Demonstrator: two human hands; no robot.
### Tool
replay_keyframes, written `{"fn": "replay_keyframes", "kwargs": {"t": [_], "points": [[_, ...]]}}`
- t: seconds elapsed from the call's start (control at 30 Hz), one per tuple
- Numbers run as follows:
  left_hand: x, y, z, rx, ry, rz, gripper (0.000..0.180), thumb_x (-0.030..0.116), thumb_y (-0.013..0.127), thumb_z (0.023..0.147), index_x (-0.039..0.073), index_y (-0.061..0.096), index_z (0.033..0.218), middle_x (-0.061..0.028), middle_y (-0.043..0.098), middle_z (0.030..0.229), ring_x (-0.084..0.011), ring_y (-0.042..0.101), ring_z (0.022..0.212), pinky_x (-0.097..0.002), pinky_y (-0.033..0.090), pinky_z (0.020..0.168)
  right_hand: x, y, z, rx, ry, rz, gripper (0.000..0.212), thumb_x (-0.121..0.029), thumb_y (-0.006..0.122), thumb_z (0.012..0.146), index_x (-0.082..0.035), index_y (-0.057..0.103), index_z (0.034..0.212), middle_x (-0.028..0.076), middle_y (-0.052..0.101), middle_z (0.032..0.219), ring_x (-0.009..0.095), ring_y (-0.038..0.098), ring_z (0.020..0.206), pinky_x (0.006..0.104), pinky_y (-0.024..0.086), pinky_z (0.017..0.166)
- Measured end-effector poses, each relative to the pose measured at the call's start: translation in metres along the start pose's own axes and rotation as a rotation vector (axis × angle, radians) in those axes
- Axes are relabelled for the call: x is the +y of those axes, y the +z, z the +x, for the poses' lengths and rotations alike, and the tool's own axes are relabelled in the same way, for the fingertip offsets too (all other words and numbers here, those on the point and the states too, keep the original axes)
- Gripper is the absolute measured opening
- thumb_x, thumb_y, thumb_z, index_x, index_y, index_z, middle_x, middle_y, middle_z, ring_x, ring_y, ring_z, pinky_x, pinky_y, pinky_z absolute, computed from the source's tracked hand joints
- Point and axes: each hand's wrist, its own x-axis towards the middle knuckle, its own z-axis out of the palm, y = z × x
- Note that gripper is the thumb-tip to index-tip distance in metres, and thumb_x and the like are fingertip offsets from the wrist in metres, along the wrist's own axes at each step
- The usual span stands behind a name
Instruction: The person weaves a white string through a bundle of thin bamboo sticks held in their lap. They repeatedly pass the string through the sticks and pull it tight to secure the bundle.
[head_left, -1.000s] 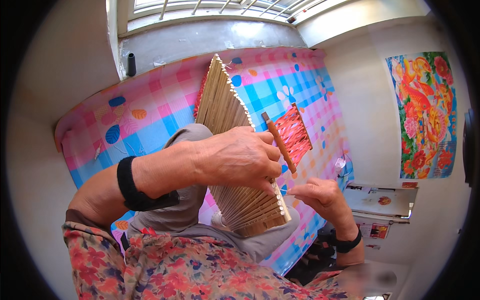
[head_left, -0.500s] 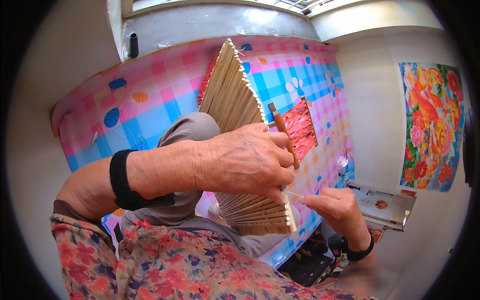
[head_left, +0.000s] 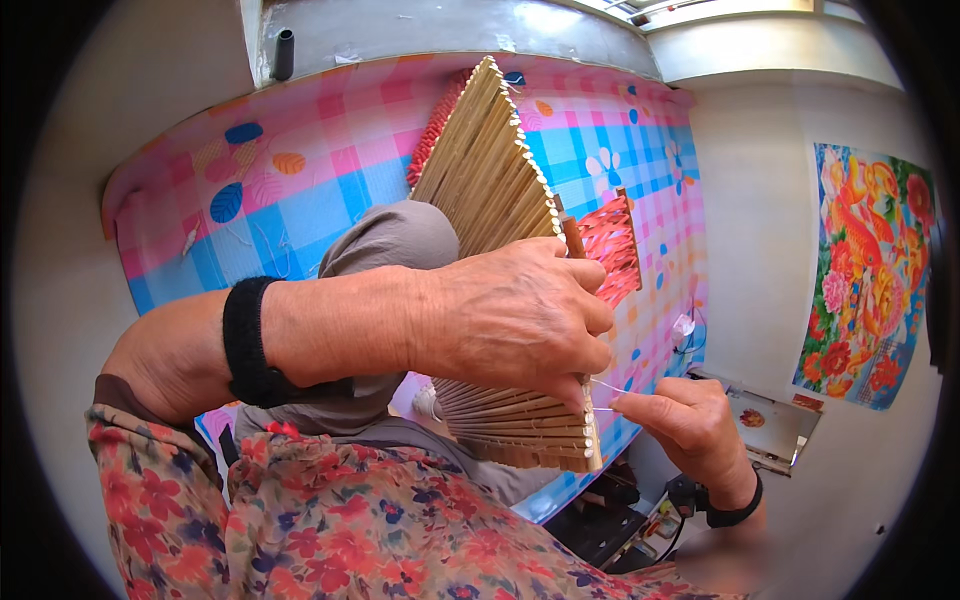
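We see left hand [head_left: 515,320] gripping the white-tipped slatted panel [head_left: 485,185] near its lower end, right hand [head_left: 690,415] pinching white thread [head_left: 606,386] strung across to it.

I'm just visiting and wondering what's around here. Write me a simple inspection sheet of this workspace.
Surface: pink-and-blue checked sheet with leaf and flower prints.
Job's things: fanned, slatted tan piece standing over the person's lap; white thread running from its edge.
Clutter: red woven piece lying on the sheet; dark tube-shaped object near the ledge.
Hands: left hand grips the slatted piece's edge; right hand pinches the thread, drawn out in two strands.
Cables: black cable at lower right; thin cable beside a white fitting.
Surroundings: colourful fish-and-flower poster on the right wall; barred window at the top, partly visible.
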Motion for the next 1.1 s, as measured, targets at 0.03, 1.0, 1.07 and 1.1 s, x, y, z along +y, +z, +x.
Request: {"fn": "replay_keyframes", "kwargs": {"t": [0.03,1.0,1.07,1.1], "points": [[0.0,0.0,0.0,-0.005,-0.003,0.002,0.03,0.043,0.071,0.076,0.016,0.066,0.089,0.0028,0.054,0.084,-0.0183,0.054,0.092,-0.0359,0.043,0.073,0.0,0.0,0.0,-0.013,0.002,-0.01,0.03,0.001,0.069,0.073,-0.011,0.07,0.1,0.004,0.049,0.062,0.021,0.055,0.053,0.0318,0.042,0.046],[-0.001,0.001,-0.006,0.008,0.003,-0.004,0.031,0.043,0.072,0.074,0.015,0.064,0.085,0.0021,0.054,0.083,-0.0185,0.054,0.088,-0.0355,0.043,0.072,-0.001,0.008,0.01,-0.058,-0.011,0.051,0.031,0.002,0.067,0.071,-0.011,0.069,0.1,0.004,0.047,0.062,0.021,0.055,0.053,0.0326,0.043,0.045],[-0.001,0.001,-0.006,0.012,0.015,-0.008,0.031,0.043,0.072,0.073,0.015,0.064,0.084,0.0021,0.054,0.082,-0.0186,0.054,0.088,-0.0354,0.043,0.071,-0.003,0.011,0.014,-0.068,-0.036,0.08,0.032,0.002,0.066,0.071,-0.01,0.069,0.101,0.004,0.047,0.063,0.022,0.055,0.053,0.0328,0.043,0.046],[0.0,0.004,-0.007,0.029,0.029,-0.018,0.031,0.043,0.072,0.073,0.015,0.064,0.083,0.002,0.054,0.082,-0.0188,0.054,0.088,-0.0354,0.043,0.071,-0.005,0.013,0.015,-0.06,-0.035,0.079,0.031,0.002,0.066,0.071,-0.009,0.069,0.1,0.004,0.048,0.063,0.022,0.056,0.054,0.033,0.044,0.046]]}}
